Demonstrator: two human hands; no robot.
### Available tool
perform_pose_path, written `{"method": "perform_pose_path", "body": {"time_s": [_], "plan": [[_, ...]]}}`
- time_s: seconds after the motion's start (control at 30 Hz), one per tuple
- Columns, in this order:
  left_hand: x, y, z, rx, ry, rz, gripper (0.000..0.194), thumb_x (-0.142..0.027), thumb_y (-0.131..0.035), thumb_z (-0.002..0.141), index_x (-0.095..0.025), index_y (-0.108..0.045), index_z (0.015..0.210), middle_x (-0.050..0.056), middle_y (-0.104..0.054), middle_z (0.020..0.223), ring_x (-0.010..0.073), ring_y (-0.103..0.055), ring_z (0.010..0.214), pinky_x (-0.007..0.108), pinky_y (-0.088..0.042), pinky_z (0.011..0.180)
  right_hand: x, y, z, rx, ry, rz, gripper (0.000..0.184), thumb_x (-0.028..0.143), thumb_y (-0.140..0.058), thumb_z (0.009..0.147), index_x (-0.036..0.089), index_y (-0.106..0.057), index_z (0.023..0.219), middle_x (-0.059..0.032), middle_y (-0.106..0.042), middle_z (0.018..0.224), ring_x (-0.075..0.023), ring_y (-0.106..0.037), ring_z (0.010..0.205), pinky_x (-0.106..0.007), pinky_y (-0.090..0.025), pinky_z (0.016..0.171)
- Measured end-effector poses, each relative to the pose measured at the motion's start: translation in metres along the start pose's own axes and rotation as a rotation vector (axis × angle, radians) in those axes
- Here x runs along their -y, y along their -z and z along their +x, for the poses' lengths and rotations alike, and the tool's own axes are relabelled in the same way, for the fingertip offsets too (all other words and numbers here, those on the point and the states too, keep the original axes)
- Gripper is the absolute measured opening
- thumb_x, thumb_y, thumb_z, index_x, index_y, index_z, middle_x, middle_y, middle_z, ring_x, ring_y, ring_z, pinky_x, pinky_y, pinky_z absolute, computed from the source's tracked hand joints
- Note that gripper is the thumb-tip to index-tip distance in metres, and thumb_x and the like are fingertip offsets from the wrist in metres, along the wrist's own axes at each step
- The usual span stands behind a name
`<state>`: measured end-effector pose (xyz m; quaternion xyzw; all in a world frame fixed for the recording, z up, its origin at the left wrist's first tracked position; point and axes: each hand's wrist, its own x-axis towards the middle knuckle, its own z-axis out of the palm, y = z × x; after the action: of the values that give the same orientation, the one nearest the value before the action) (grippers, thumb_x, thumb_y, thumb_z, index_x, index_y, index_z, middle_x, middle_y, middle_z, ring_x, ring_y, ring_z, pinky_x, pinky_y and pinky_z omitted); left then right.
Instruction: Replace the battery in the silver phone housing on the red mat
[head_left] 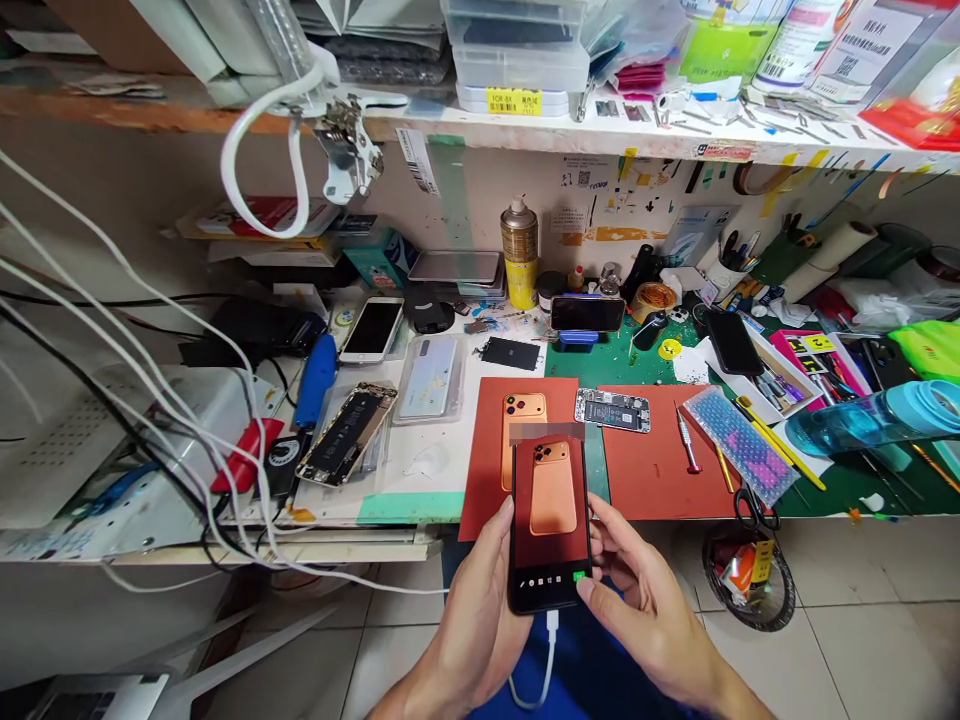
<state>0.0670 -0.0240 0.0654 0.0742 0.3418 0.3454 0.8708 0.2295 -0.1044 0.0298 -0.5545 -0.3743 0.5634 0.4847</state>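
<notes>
A black smartphone is held upright between both hands, in front of the bench edge. Its screen shows a photo of an orange phone, with a row of small icons and a green button below. My left hand wraps round its left side. My right hand has fingers along the right edge and the thumb at the green button. A white charging cable is plugged into the bottom. Behind it an orange phone lies on a red-brown mat, partly hidden by the held phone.
An opened phone lies across the two red-brown mats, near a screwdriver. Scissors jut over the front edge above a waste bin. A blue bottle lies at right. White cables hang on the left.
</notes>
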Motion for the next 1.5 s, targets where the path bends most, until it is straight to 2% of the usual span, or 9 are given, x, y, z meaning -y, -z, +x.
{"method": "perform_pose_path", "body": {"time_s": [0.2,0.5,0.67,1.0,1.2,1.5], "plan": [[0.000,-0.001,0.000,0.016,0.008,0.007,0.048,-0.047,-0.062,0.105,-0.019,-0.071,0.143,0.011,-0.074,0.142,0.0347,-0.060,0.144,0.050,-0.038,0.128,0.002,0.001,0.004,0.031,-0.031,0.023,0.075,0.050,-0.072,0.100,0.027,-0.044,0.166,-0.0108,-0.070,0.125,-0.0213,-0.068,0.108,-0.037,-0.058,0.101],[-0.001,-0.003,0.000,-0.032,0.009,0.007,0.048,-0.048,-0.062,0.105,-0.019,-0.072,0.141,0.010,-0.076,0.140,0.0341,-0.060,0.144,0.049,-0.040,0.127,0.000,0.001,0.001,0.012,-0.022,0.024,0.077,0.054,-0.071,0.100,0.027,-0.044,0.166,-0.0131,-0.070,0.136,-0.0249,-0.071,0.117,-0.040,-0.058,0.106],[0.000,0.000,0.001,-0.081,0.001,0.035,0.046,-0.050,-0.063,0.104,-0.019,-0.076,0.135,0.011,-0.077,0.136,0.0351,-0.063,0.139,0.049,-0.042,0.123,0.008,0.000,0.004,0.095,-0.016,0.078,0.073,0.052,-0.067,0.103,0.031,-0.041,0.167,-0.0138,-0.064,0.152,-0.0285,-0.067,0.132,-0.044,-0.054,0.115],[0.002,0.003,0.003,-0.051,-0.031,0.073,0.046,-0.051,-0.063,0.104,-0.016,-0.078,0.129,0.013,-0.079,0.130,0.0362,-0.066,0.132,0.048,-0.047,0.117,0.008,-0.001,0.006,0.110,0.010,0.077,0.070,0.051,-0.065,0.105,0.030,-0.041,0.167,-0.0143,-0.065,0.151,-0.0287,-0.067,0.132,-0.043,-0.057,0.111],[0.001,0.005,0.007,-0.047,-0.035,0.087,0.047,-0.052,-0.061,0.105,-0.016,-0.077,0.131,0.014,-0.080,0.126,0.0357,-0.069,0.128,0.047,-0.051,0.113,0.009,-0.003,0.007,0.105,0.036,0.041,0.069,0.048,-0.062,0.106,0.029,-0.039,0.169,-0.0155,-0.066,0.149,-0.0299,-0.068,0.129,-0.046,-0.058,0.110],[0.002,0.010,0.015,-0.034,-0.046,0.139,0.055,-0.055,-0.058,0.104,-0.012,-0.076,0.131,0.017,-0.082,0.118,0.0359,-0.075,0.116,0.048,-0.057,0.106,0.001,-0.011,0.011,0.051,0.088,-0.151,0.071,0.043,-0.057,0.109,0.027,-0.030,0.172,-0.0146,-0.064,0.153,-0.0282,-0.068,0.128,-0.041,-0.057,0.111]]}}
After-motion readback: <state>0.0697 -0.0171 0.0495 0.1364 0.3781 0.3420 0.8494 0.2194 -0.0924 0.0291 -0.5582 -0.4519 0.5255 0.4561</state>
